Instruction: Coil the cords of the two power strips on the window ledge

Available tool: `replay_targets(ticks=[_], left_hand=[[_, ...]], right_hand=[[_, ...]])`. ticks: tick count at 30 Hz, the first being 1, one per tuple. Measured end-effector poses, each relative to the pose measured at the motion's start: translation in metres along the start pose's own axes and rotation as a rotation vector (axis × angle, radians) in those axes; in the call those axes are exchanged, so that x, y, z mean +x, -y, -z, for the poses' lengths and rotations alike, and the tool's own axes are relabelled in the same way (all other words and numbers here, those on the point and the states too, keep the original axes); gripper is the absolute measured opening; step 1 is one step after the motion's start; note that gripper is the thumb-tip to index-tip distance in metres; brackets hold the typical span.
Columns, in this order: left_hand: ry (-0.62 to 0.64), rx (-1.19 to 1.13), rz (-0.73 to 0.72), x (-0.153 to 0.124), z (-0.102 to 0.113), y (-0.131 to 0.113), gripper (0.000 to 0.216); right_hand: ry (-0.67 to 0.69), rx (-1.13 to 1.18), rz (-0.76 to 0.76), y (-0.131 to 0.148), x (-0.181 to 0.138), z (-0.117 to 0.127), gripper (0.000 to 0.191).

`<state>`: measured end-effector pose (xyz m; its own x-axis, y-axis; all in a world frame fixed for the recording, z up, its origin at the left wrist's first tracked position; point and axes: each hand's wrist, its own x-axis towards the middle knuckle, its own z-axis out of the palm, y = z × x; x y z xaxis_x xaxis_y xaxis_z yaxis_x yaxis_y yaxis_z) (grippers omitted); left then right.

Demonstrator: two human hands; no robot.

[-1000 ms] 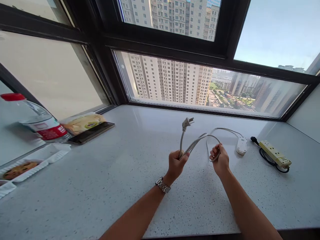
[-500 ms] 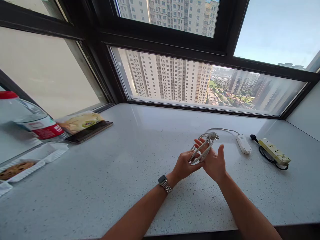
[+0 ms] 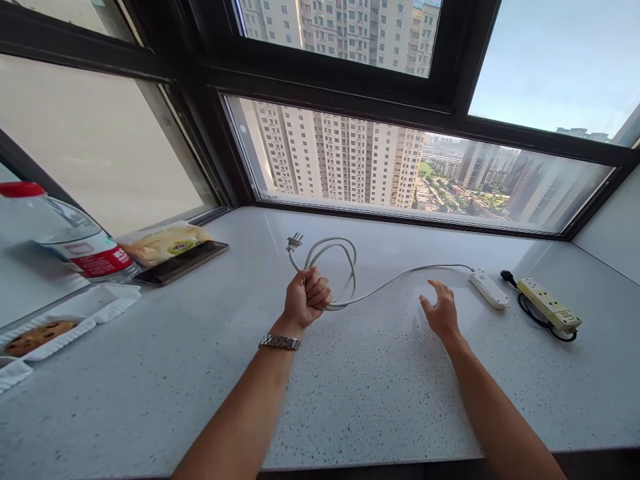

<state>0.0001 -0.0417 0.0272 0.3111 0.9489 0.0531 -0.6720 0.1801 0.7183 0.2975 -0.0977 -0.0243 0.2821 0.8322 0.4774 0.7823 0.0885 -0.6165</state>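
My left hand (image 3: 306,297), with a metal watch on the wrist, is closed in a fist round loops of a white power cord (image 3: 345,273). The cord's plug (image 3: 294,241) sticks up to the left above the fist. From the loops the cord runs right across the speckled white countertop (image 3: 200,373) to a white power strip (image 3: 490,289). My right hand (image 3: 441,310) hovers open over the countertop, fingers spread, holding nothing, a little below the cord and left of the white strip.
A yellowish power strip (image 3: 549,305) with a black cord lies at the far right. At the left stand a water bottle with a red cap (image 3: 65,237), a snack packet (image 3: 163,243) on a dark tablet, and a white tray holding a cookie (image 3: 33,337). Dark-framed windows border the back.
My left hand has pulled the coiled cord to the left, away from the right hand. The right hand has let go of the cord and now hovers open.
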Motion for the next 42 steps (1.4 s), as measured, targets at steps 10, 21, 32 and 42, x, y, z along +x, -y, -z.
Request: replay_targets(ticks=[10,21,32,42], left_hand=[[0.045,0.158,0.34,-0.004,0.048,-0.036,0.048],[0.282,0.328,0.599,-0.004,-0.004,0.019,0.051],[0.089,0.297,0.413,-0.011,0.02,-0.023,0.05],[0.158,0.34,0.321,-0.01,-0.017,0.021,0.058]], right_hand=[[0.192,-0.424,-0.057,-0.037,0.023,0.0,0.059],[0.298,-0.577,-0.141,-0.059,0.068,-0.001,0.049],[0.131,-0.667,-0.117,-0.065,0.078,0.01,0.033],[0.025,-0.155,-0.4,-0.002,0.041,0.007,0.046]])
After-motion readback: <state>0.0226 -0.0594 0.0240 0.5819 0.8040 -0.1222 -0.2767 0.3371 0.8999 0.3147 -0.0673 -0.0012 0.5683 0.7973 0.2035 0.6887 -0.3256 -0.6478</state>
